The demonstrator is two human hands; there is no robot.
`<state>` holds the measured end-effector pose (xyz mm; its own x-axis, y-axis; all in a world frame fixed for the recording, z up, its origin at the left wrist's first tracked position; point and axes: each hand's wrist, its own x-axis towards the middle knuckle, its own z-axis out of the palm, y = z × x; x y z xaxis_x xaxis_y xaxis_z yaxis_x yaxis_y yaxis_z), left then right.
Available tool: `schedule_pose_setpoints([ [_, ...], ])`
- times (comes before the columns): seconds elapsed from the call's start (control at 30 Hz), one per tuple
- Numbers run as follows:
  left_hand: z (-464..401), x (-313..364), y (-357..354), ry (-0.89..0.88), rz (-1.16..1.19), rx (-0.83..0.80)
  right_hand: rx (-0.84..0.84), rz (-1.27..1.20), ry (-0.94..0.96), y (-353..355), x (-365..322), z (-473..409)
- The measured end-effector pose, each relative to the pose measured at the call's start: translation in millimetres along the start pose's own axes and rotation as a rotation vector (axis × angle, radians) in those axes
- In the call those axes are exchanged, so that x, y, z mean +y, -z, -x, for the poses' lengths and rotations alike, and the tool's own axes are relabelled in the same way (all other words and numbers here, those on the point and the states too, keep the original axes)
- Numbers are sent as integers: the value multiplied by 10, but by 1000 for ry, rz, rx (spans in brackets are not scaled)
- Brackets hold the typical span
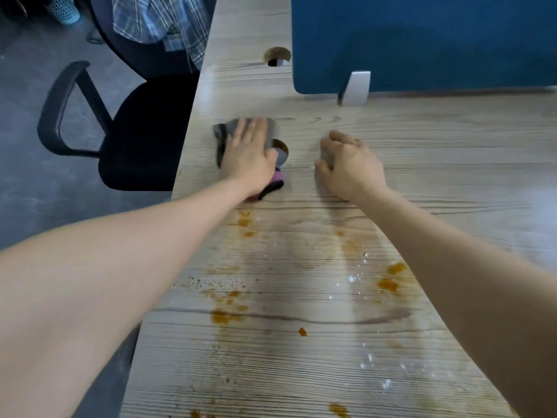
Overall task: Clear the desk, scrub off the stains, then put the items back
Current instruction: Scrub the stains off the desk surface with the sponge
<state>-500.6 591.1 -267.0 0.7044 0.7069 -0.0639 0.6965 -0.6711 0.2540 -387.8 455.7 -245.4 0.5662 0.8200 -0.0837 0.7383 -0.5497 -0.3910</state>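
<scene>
Flat and spread, the left hand (248,152) pressed a grey-and-pink cloth (238,137) onto the wood-grain desk (422,164) near its left edge. The right hand (349,164) rested beside it, fingers curled, holding nothing. Orange stains (224,316) speckled the near half.

Desk (422,164): pale wood-grain top, ridged lines running across it, matt with a soft sheen near the far left edge.
Stains (223,316): orange-brown blotches and specks, dull, with whitish flecks among them.
Cloth (241,128): grey fabric, soft and matt, with a pink and dark edge showing under the left hand (248,155), which lies flat on it.
Divider (422,40): deep blue panel, matt, felt-like face.
Divider bracket (355,87): smooth, pale grey, faintly glossy; metal or plastic cannot be told.
Chair (144,134): black seat in matt fabric; armrest dark, smooth, plastic-looking.
Floor (30,86): grey, mottled, dull.
</scene>
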Motion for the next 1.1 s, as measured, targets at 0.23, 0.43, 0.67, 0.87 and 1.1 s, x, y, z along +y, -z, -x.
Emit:
schedule_pose_setpoints([
  [0.23,79,-94,71,-378,44,-114,-20,-16,19,20,38,-44],
  [0.43,172,232,-24,-174,158,7,-12,-48,32,-9,84,-44],
  [0.67,507,155,-47,-385,90,-41,67,-296,-49,89,187,-20],
  [0.87,506,277,-85,-236,25,-18,247,-295,-233,203,229,67],
  [1.1,377,983,-242,-271,-4,-40,295,-134,-335,282,600,251],
])
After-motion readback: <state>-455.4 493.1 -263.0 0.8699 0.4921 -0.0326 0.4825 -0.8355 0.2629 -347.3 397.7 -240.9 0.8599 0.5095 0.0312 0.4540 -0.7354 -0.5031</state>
